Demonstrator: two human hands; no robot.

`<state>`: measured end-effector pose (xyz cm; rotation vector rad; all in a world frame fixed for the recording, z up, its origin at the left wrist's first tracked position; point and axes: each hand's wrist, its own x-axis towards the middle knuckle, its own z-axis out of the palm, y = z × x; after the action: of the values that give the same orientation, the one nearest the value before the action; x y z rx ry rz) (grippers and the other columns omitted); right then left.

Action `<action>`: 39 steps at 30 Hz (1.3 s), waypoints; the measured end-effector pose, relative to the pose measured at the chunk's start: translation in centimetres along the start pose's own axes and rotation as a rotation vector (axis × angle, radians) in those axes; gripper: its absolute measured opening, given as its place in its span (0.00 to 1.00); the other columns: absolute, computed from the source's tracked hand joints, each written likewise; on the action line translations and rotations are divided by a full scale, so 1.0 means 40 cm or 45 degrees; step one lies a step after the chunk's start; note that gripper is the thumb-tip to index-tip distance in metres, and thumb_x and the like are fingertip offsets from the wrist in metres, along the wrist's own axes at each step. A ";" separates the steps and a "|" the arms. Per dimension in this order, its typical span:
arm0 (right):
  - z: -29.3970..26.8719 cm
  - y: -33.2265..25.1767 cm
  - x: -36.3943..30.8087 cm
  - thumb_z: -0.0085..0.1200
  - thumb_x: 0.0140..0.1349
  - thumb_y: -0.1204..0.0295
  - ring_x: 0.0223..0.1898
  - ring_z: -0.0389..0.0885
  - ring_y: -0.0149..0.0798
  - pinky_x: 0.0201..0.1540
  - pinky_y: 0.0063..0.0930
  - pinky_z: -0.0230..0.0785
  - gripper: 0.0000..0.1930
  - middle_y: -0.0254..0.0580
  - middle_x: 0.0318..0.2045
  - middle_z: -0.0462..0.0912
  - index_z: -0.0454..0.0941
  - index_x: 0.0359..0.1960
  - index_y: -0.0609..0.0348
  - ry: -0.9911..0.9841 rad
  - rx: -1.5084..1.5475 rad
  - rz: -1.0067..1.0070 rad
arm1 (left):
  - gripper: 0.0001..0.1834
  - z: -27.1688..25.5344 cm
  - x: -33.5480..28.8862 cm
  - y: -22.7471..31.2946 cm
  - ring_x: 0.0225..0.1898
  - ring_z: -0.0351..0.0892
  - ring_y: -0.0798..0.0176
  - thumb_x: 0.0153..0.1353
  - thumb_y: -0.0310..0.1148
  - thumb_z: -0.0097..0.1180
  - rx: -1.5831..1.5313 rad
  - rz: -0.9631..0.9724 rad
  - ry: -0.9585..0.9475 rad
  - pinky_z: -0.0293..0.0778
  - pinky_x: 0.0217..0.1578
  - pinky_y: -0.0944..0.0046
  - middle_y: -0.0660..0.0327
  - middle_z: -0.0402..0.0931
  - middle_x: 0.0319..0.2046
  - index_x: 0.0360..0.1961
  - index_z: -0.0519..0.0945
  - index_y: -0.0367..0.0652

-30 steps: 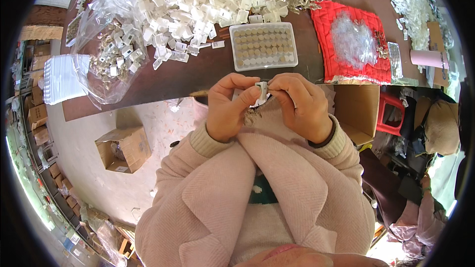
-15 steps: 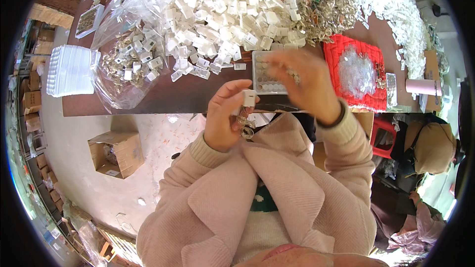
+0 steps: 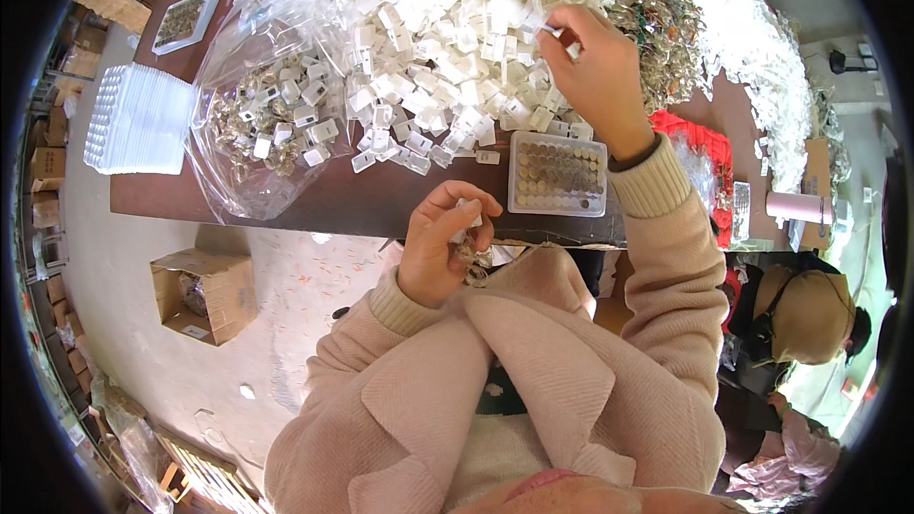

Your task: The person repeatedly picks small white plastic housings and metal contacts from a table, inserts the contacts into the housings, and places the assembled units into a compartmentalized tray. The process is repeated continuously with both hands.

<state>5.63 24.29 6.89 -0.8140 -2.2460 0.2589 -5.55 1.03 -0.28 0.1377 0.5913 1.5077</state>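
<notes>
My left hand (image 3: 438, 243) is closed near the table's front edge around a small white plastic case (image 3: 470, 211), mostly hidden by the fingers. A shiny clear coiled strand (image 3: 475, 262) hangs below that hand. Reaching farther out, my right hand (image 3: 595, 67) is over the right side of a big heap of white plastic cases (image 3: 428, 57). Its thumb and fingers are pinched together; what lies between them is too small to make out. A clear tray (image 3: 558, 212) holding rows of round, coin-like discs stands on the table between my hands.
A clear bag (image 3: 224, 195) of cases and strands lies left, beside stacked white trays (image 3: 138, 124). Tangled wires (image 3: 657, 14) are heaped behind my right hand. A red cloth (image 3: 719, 162) and a pink cylinder (image 3: 798, 207) are at right. A cardboard box (image 3: 228, 300) stands on the floor.
My right hand has moved from above the disc tray outward to the heap of white cases, uncovering the tray. My left hand still holds its case, now turned and more covered by fingers.
</notes>
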 end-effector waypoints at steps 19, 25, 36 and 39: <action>-0.067 -0.163 -0.126 0.60 0.60 0.80 0.34 0.84 0.48 0.34 0.34 0.76 0.09 0.44 0.39 0.84 0.84 0.41 0.55 -0.473 0.458 -0.200 | 0.14 0.028 0.017 0.076 0.31 0.75 0.70 0.54 0.21 0.72 1.401 1.057 0.337 0.72 0.34 0.68 0.62 0.81 0.32 0.43 0.87 0.37; -0.041 -0.139 -0.122 0.63 0.60 0.78 0.33 0.85 0.41 0.35 0.29 0.76 0.09 0.43 0.36 0.85 0.84 0.42 0.55 -0.494 0.394 0.069 | 0.11 0.001 0.005 0.075 0.26 0.74 0.72 0.62 0.26 0.67 0.836 0.774 0.468 0.70 0.28 0.72 0.62 0.81 0.31 0.45 0.84 0.35; 0.059 0.016 0.032 0.64 0.57 0.66 0.30 0.83 0.46 0.30 0.42 0.75 0.08 0.38 0.34 0.79 0.84 0.37 0.51 -0.071 -0.452 -0.052 | 0.14 -0.010 0.012 0.056 0.24 0.71 0.70 0.70 0.37 0.61 0.298 0.389 0.287 0.66 0.25 0.72 0.59 0.81 0.33 0.43 0.81 0.34; 0.060 0.018 0.037 0.63 0.57 0.66 0.30 0.84 0.47 0.30 0.41 0.76 0.06 0.37 0.33 0.80 0.85 0.35 0.50 -0.090 -0.482 -0.027 | 0.13 -0.010 0.013 0.057 0.24 0.71 0.70 0.70 0.36 0.60 0.284 0.402 0.275 0.66 0.26 0.72 0.59 0.81 0.34 0.43 0.81 0.34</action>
<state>3.51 25.91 5.74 -0.9863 -2.4053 -0.1566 -7.80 1.61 0.25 0.2511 0.9459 1.7713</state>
